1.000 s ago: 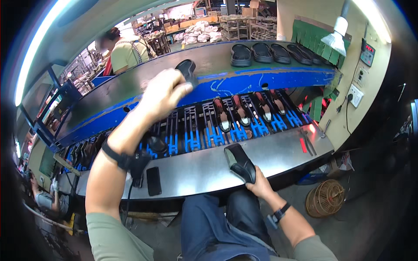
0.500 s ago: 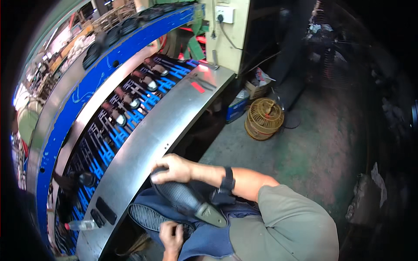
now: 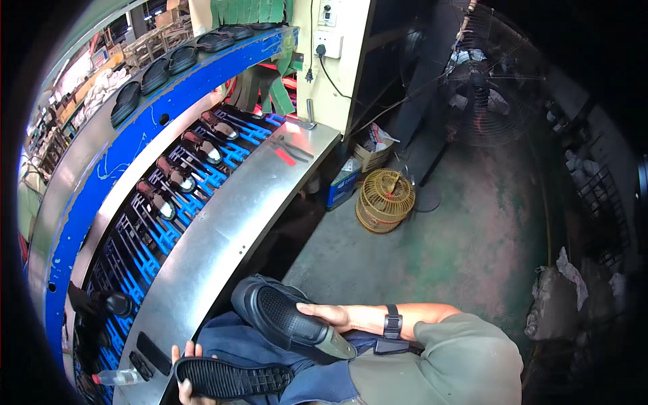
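Note:
Over my lap, my right hand [image 3: 331,316] grips a black shoe [image 3: 280,320], its textured bottom turned up. A grey-green piece, like a shoe last, sticks out at the shoe's lower right end. Just below and to the left, my left hand [image 3: 187,368] holds the tip of a black ribbed shoe sole [image 3: 229,379], with fingers along its far side and the thumb on the near side. The sole lies apart from the shoe, its open ridged face upward. Part of my left hand is behind the sole.
A metal ledge [image 3: 202,236] curves past my left, bearing a phone [image 3: 154,354], a plastic bottle [image 3: 120,377] and pincers [image 3: 293,145]. Beyond run a conveyor with brown shoes [image 3: 202,146] and a blue beam [image 3: 135,145]. A wicker cage [image 3: 385,200] and fan [image 3: 478,84] stand rightward.
My right hand has moved from the shoe's toe to its side, and the shoe is turned. My left hand has shifted left to the sole's tip, bringing the sole left and lower. The view has shifted.

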`<state>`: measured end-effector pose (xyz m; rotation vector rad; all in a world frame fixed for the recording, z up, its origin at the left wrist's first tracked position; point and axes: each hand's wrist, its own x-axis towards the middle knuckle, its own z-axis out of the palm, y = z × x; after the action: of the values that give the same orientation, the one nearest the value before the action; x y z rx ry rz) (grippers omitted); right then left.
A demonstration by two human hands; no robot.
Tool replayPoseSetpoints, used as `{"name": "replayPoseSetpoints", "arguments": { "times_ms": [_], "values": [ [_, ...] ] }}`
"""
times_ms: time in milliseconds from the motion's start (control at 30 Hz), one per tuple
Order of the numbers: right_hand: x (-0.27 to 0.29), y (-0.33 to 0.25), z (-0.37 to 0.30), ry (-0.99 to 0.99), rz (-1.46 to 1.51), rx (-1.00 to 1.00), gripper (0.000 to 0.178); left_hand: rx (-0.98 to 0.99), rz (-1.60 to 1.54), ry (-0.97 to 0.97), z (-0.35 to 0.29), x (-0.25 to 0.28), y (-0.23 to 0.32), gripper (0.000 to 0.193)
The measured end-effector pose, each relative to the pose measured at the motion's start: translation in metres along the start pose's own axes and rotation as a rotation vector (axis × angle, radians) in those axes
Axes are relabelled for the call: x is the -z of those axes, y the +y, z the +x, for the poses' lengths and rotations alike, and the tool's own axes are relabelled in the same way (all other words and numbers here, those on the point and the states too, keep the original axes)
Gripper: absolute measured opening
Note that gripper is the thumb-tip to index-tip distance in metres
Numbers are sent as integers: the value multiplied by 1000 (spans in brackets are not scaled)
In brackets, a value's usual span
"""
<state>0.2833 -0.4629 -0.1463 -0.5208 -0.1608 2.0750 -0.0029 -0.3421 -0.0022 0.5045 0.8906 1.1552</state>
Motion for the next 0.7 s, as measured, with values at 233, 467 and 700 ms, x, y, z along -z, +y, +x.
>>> {"name": "replayPoseSetpoints", "arguments": {
  "times_ms": [233,467,700],
  "values": [
    [-2,-7,41,150,70,79,55,-68,106,-282,7,65,10,76],
    [-95,-39,41,-365,-625,-38,85,-234,344,-549,22,5,13,65],
    [-89,8,39,-413,-1026,10,103,-196,387,-471,-23,25,-5,68]
  ]
}}
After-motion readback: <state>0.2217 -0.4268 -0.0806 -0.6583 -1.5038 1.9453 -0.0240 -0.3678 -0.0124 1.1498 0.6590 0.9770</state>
